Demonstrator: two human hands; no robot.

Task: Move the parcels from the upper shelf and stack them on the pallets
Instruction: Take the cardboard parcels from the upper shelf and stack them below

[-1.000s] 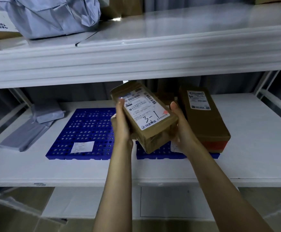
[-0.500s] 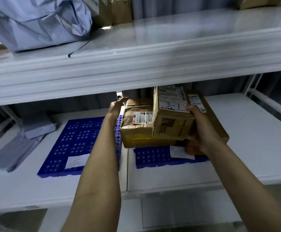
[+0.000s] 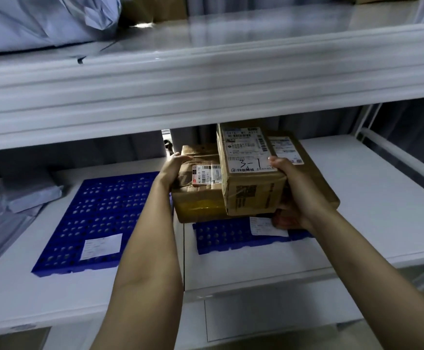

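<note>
2 bare forearms reach forward over the lower shelf. On it, the left pallet, blue, has nothing stacked on it; the right pallet, also blue, carries parcels. The right hand grips the parcel marked 3-1, thumb on top, fingers beneath. 1 second ago both hands held it in the air before the pallets; now it sits over the right pallet, between a taped brown parcel and a long flat parcel. The left hand has let go and cups the taped brown parcel's corner, probably steadying it. This placement looks nearly done. Above, a grey bagged parcel waits on the upper shelf.
</note>
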